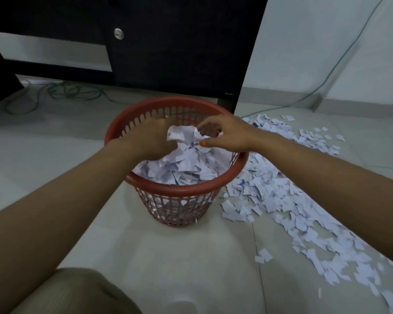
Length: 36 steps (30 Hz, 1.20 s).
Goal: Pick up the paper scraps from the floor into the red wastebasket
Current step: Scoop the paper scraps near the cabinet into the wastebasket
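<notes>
The red wastebasket (182, 189) stands on the floor in the middle, heaped with white paper scraps (186, 164) up to its rim. Both my hands hover over its mouth. My left hand (152, 139) and my right hand (225, 134) together clasp a bunch of paper scraps (184, 134) just above the heap. A long band of loose paper scraps (304, 211) lies on the floor to the right of the basket, running from the wall down to the lower right corner.
A dark cabinet (168, 53) stands right behind the basket. Green cables (75, 94) lie on the floor at the back left, and one cable (340, 62) climbs the right wall. My knee (77, 293) shows at the bottom left.
</notes>
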### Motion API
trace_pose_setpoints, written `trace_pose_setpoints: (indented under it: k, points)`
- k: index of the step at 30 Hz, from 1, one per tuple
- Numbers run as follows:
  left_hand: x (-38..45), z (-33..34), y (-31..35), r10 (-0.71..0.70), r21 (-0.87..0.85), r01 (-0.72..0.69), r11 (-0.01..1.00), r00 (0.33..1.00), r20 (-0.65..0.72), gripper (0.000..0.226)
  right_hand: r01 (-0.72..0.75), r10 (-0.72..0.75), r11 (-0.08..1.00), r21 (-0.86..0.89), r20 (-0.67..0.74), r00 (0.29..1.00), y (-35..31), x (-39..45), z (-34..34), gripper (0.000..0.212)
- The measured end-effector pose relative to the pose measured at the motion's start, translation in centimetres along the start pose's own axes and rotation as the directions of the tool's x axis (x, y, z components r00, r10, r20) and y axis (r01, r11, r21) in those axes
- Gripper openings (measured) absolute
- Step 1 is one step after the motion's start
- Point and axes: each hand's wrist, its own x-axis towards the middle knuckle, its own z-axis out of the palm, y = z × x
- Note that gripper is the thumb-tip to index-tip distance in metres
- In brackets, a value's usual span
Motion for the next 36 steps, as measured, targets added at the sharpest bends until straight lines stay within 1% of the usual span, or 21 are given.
trace_pose_setpoints:
  k: [2,5,7,8,11,12,13,15,18,20,21,22,23,25,26,27,29,30,32,34,36]
  points:
    - [-0.1,-0.2,0.9,-0.014,0.062,0.011,0.998,0.998,0.054,0.06,0.026,-0.017,0.996,0.081,-0.113,0.993,0.5,-0.6,-0.4,0.024]
    - [-0.2,-0.3,2.3,-0.027,0.11,0.019,0.994,0.997,0.072,0.062,0.082,-0.053,0.985,0.149,-0.193,0.98,0.8,-1.3,-1.1,0.006]
    - [0.0,-0.5,2.8,0.009,0.102,-0.013,0.995,0.999,0.047,0.055,0.111,-0.081,0.987,0.116,-0.236,0.968,0.9,-1.4,-1.2,0.01]
    - [0.0,-0.7,3.0,0.038,0.108,-0.04,0.993,0.999,0.015,0.048,0.119,-0.094,0.989,0.091,-0.246,0.965,1.1,-1.4,-1.1,0.012]
    - [0.0,-1.4,4.6,0.11,0.099,-0.098,0.99,0.987,-0.118,0.019,0.196,-0.175,0.979,0.063,-0.245,0.954,2.0,-1.9,-0.9,0.009]
    - [-0.1,-1.5,5.4,0.13,0.094,-0.117,0.989,0.98,-0.149,0.013,0.229,-0.21,0.972,0.049,-0.251,0.945,2.5,-2.2,-0.9,0.01]
    - [-0.1,-1.5,6.3,0.146,0.101,-0.13,0.986,0.974,-0.171,0.012,0.256,-0.242,0.966,0.025,-0.257,0.936,2.9,-2.7,-1.1,0.012]
    - [0.1,-1.2,7.8,0.186,0.154,-0.155,0.976,0.958,-0.219,0.025,0.296,-0.292,0.955,-0.027,-0.273,0.917,3.5,-3.7,-1.3,0.017]
    - [0.6,-0.5,11.5,0.225,0.221,-0.164,0.961,0.931,-0.287,0.042,0.316,-0.319,0.947,-0.06,-0.315,0.894,5.1,-5.6,-2.2,0.02]
    - [1.3,0.3,13.9,0.278,0.249,-0.203,0.947,0.908,-0.314,0.042,0.335,-0.33,0.941,-0.044,-0.329,0.885,6.7,-7.2,-2.8,0.021]
    - [1.4,0.4,14.2,0.293,0.274,-0.211,0.938,0.905,-0.308,0.039,0.345,-0.338,0.938,-0.039,-0.329,0.882,7.1,-7.6,-2.8,0.023]
    - [1.9,0.9,14.7,0.291,0.303,-0.205,0.93,0.917,-0.271,0.043,0.342,-0.332,0.939,-0.033,-0.34,0.88,8.3,-8.2,-3.0,0.025]
    - [2.3,1.1,14.3,0.266,0.323,-0.186,0.928,0.938,-0.225,0.051,0.328,-0.316,0.944,-0.025,-0.343,0.885,8.9,-8.3,-2.8,0.027]
    - [2.7,2.0,13.6,0.163,0.405,-0.107,0.908,0.981,-0.107,0.061,0.279,-0.257,0.96,0.01,-0.359,0.897,10.8,-8.7,-2.8,0.024]
    - [2.7,2.5,13.3,0.083,0.48,-0.044,0.876,0.995,-0.061,0.059,0.267,-0.236,0.963,0.034,-0.368,0.9,11.7,-8.9,-2.8,0.02]
    - [2.6,2.7,12.8,0.003,0.536,0.013,0.844,1.0,-0.029,0.054,0.263,-0.225,0.963,0.052,-0.375,0.899,12.0,-8.9,-2.8,0.016]
    - [2.2,3.2,12.7,-0.087,0.554,0.078,0.829,0.996,-0.009,0.055,0.271,-0.224,0.96,0.071,-0.389,0.894,12.6,-9.1,-2.8,0.015]
    - [2.0,3.4,12.8,-0.088,0.541,0.08,0.837,0.996,-0.011,0.059,0.279,-0.228,0.957,0.077,-0.394,0.89,12.8,-9.2,-2.8,0.014]
    - [1.9,3.5,13.7,-0.042,0.483,0.053,0.874,0.999,-0.034,0.067,0.288,-0.235,0.955,0.078,-0.396,0.888,13.1,-9.3,-2.6,0.013]
    - [2.3,3.4,15.4,0.03,0.463,-0.002,0.886,0.998,-0.054,0.069,0.282,-0.237,0.957,0.067,-0.379,0.895,13.5,-9.5,-2.4,0.013]
    - [2.9,3.7,17.4,0.112,0.474,-0.075,0.877,0.993,-0.049,0.068,0.276,-0.242,0.96,0.046,-0.356,0.902,13.8,-10.0,-2.1,0.015]
